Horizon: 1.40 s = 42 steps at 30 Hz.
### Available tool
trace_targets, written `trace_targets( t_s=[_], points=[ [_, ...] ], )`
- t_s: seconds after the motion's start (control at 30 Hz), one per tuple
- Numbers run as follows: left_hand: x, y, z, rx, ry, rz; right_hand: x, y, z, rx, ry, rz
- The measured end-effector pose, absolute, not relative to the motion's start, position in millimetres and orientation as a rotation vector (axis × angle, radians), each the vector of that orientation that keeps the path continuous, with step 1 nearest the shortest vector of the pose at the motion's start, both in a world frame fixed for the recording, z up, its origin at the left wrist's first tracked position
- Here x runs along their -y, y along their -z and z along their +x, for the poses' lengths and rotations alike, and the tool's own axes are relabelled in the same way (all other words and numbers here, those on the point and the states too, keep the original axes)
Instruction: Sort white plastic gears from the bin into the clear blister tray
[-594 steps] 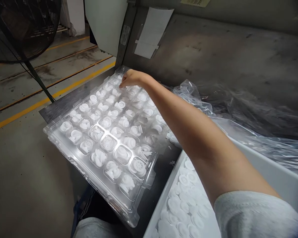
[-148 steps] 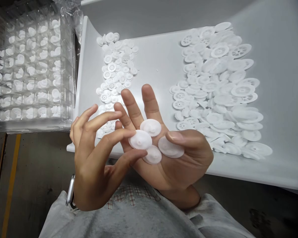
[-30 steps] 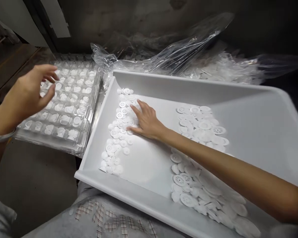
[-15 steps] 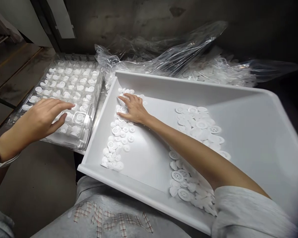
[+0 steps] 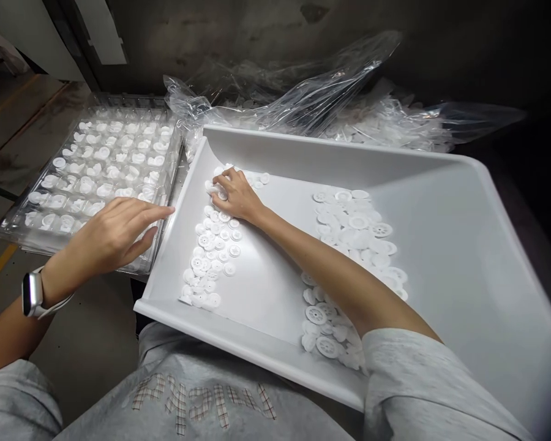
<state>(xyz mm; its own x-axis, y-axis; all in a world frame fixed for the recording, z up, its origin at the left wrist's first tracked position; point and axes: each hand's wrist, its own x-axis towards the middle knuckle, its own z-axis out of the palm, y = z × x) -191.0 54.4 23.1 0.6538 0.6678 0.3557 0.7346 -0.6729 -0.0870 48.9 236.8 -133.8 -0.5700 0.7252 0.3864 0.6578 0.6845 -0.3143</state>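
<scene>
My right hand (image 5: 236, 195) reaches across the grey-white plastic tray (image 5: 266, 306) to its far left corner. Its fingers and thumb curl round some of the small white plastic wheels (image 5: 210, 242), which form a heap along the tray's left wall; the fingers partly hide what is gripped. My left hand (image 5: 114, 236) hovers over the near right corner of a clear blister tray (image 5: 140, 263), fingers stretched and thumb apart, with nothing in it. White plastic parts (image 5: 101, 153) sit in the blister tray's pockets.
Larger white spoked wheels (image 5: 358, 222) lie heaped in the middle of the tray, partly under my right forearm. Behind the tray, clear plastic bags (image 5: 298, 113) hold more white parts. A dark wall (image 5: 239, 37) rises at the back.
My left hand has moved right, from above the blister tray's pockets towards the plastic tray's left wall. My right hand's fingers have curled in on the small wheels. The view has shifted slightly.
</scene>
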Motion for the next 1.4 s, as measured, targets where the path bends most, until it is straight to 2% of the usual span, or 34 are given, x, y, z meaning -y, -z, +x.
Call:
trace_targets(
  t_s=[0.47, 0.77, 1.13, 1.4],
  points=[
    [-42, -16, -175, 1.139, 0.458, -2.689, -249, 147, 38, 2.199, -0.348, -1.139],
    [-6, -7, -172, 1.224, 1.302, -2.510, -249, 153, 35, 2.066, -0.451, -1.072],
    [11, -2, -162, 1.322, 1.555, -2.468, -253, 145, 33, 1.555, -0.593, -1.067],
    [26, 0, -114, 1.538, 2.178, -2.126, -271, 142, 26, 1.135, -0.803, -1.103]
  ],
)
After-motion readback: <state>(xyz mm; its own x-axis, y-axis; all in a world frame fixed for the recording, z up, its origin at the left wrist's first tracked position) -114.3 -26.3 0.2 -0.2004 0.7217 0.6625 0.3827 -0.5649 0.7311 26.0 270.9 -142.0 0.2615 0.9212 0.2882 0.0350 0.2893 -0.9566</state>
